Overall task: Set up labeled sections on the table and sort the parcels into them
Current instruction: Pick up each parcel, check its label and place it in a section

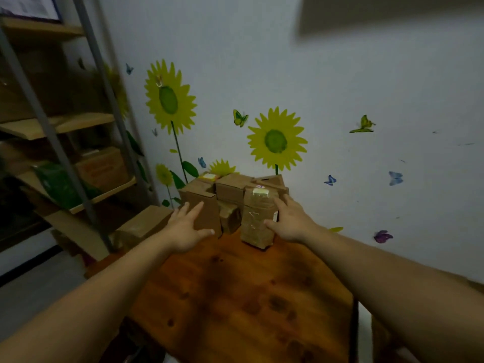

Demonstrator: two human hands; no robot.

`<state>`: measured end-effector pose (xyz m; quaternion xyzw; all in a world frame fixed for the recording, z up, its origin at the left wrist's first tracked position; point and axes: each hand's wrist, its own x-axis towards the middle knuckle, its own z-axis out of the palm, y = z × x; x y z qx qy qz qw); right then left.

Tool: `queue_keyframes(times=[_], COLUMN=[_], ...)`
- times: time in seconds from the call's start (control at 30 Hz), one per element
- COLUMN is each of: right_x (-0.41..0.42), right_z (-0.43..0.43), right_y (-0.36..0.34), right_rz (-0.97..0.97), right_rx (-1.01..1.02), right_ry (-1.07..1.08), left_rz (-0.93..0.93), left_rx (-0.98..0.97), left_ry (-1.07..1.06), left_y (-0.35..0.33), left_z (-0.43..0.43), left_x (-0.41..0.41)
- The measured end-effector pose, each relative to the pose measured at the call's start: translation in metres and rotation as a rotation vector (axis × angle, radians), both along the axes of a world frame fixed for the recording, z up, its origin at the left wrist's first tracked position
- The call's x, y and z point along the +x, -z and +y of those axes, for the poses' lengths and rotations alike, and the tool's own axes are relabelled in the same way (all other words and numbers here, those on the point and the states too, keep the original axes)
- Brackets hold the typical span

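A cluster of several brown cardboard parcels point(230, 195) stands at the far end of a wooden table point(235, 297), against the wall. My left hand point(187, 226) lies flat with spread fingers against the left parcel point(207, 205). My right hand point(289, 221) presses on the right side of a tall taped parcel point(255, 221), thumb on its front. A smaller parcel point(229, 218) sits between the two. No labels are visible on the table.
A metal shelf rack point(65, 142) with boxes and a green bag stands at the left. More cardboard boxes point(141, 226) lie on the floor beside the table. The wall point(340, 100) behind carries sunflower and butterfly stickers.
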<state>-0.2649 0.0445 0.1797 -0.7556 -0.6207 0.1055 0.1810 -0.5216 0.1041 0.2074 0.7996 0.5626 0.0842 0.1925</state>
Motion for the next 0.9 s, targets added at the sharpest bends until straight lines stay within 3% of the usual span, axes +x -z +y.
queue_keyframes(times=[0.27,0.5,0.63,0.7,0.8,0.9], right_x=[0.012,0.055,0.066,0.068,0.063,0.048], right_z=[0.089,0.171,0.194,0.198,0.198,0.191], right_y=[0.010,0.061,0.095,0.106,0.108,0.104], right_rz=[0.025,0.167,0.225,0.290,0.435,0.473], right_rx=[-0.060,-0.036,-0.135,-0.087,0.035,0.016], right_ry=[0.128,0.182,0.250,0.298,0.389,0.438], left_rz=[-0.057,-0.033,-0.181,-0.256,-0.403,-0.406], left_rx=[-0.081,-0.206,-0.275,-0.336,-0.416,-0.332], left_ry=[0.211,0.339,0.371,0.400,0.324,0.215], left_y=[0.015,0.069,0.095,0.105,0.113,0.114], left_z=[0.121,0.209,0.238,0.244,0.247,0.248], left_x=[0.049,0.138,0.181,0.192,0.195,0.185])
